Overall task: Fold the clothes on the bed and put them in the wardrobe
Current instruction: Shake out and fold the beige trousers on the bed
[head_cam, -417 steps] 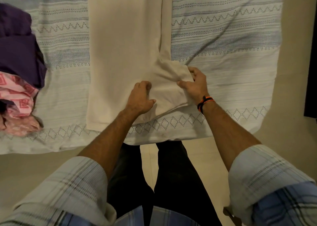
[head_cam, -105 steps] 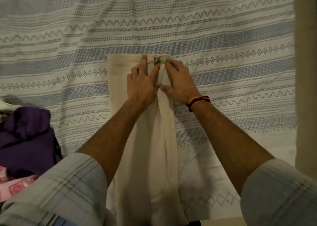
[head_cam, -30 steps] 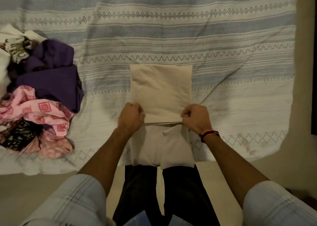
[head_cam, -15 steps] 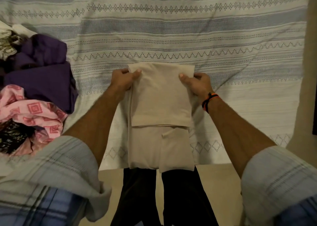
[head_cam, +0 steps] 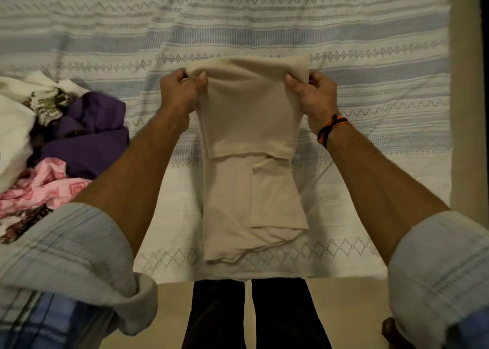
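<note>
Two-layered beige trousers (head_cam: pixel 248 115), lengthwise away.

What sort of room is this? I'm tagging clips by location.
Likely a bedroom: a striped bedspread covers a bed, a pile of unfolded clothes lies on it, and both hands grip a half-folded beige garment.

A bed (head_cam: pixel 370 216) under a white and blue-grey striped bedspread (head_cam: pixel 291 30) fills twelve o'clock. Beige floor (head_cam: pixel 169 311) lies at six and three. The light is dim and warm.
</note>
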